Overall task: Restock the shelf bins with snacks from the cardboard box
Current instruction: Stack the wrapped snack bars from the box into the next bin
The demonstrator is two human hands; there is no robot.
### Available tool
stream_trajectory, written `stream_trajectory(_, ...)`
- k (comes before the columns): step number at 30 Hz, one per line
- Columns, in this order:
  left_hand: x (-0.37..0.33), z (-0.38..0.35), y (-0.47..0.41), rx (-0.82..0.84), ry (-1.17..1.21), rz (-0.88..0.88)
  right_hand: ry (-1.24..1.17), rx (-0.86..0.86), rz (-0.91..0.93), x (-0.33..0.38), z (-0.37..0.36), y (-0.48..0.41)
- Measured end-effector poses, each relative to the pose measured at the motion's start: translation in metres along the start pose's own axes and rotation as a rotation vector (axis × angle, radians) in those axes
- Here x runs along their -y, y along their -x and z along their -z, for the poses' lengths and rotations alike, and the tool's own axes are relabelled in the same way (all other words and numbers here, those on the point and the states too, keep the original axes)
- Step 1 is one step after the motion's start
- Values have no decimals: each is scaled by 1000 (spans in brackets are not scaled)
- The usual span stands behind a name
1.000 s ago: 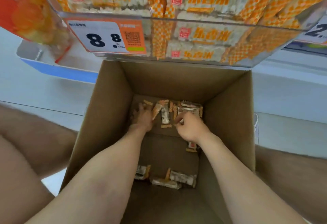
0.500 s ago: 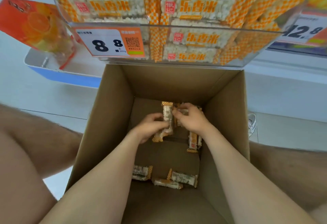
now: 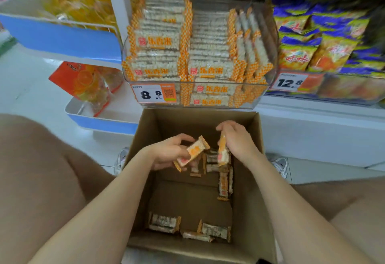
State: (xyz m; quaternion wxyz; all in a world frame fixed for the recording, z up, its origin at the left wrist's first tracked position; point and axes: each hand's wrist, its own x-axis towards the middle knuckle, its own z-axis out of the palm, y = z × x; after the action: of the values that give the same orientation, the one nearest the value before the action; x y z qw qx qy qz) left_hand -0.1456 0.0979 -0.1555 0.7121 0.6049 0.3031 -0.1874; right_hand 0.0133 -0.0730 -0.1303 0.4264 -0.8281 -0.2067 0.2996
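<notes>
An open cardboard box (image 3: 252, 182) stands on the floor between my knees, below a clear shelf bin (image 3: 268, 80) stacked with orange-checked rice snack bars (image 3: 160, 40). My left hand (image 3: 166, 153) grips one snack bar (image 3: 194, 151) tilted above the box's inside. My right hand (image 3: 237, 140) holds another snack bar (image 3: 223, 151) upright, near the box's far wall. More bars lie loose on the box bottom: a pile (image 3: 210, 163) under my hands, a pair (image 3: 225, 184) at the right wall and three (image 3: 189, 226) near the front.
The bin carries an 8.8 price tag (image 3: 155, 94). To its right a bin of blue and yellow snack bags (image 3: 316, 40) has a 12.8 tag (image 3: 290, 82). Left stand blue-edged shelves (image 3: 62, 38) with an orange packet (image 3: 83, 80). Shoes (image 3: 280, 164) rest beside the box.
Both hands have risen from the pile at the box bottom, each now holding a snack bar. The view has tilted up, showing more of the shelf bins.
</notes>
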Motion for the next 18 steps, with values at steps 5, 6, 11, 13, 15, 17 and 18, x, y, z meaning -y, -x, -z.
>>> stream_trajectory(5,-24,-4,30,-76,-83,-85,-26,88,108,37,14,29)
stream_trajectory(6,-28,-6,36,-85,-81,-89,-61,119,112,44,16,34)
stream_trajectory(11,-54,-7,64,-50,76,-110,-233,176,184,62,28,56)
stream_trajectory(13,-65,-5,76,-26,63,-147,-132,98,279,67,31,61)
stream_trajectory(15,-78,-3,91,-56,-103,-235,11,33,389,73,33,64)
stream_trajectory(17,-93,-1,109,-123,-331,-319,121,-3,485,81,34,68)
stream_trajectory(18,-102,0,118,-149,-425,-345,165,-28,535,85,33,70)
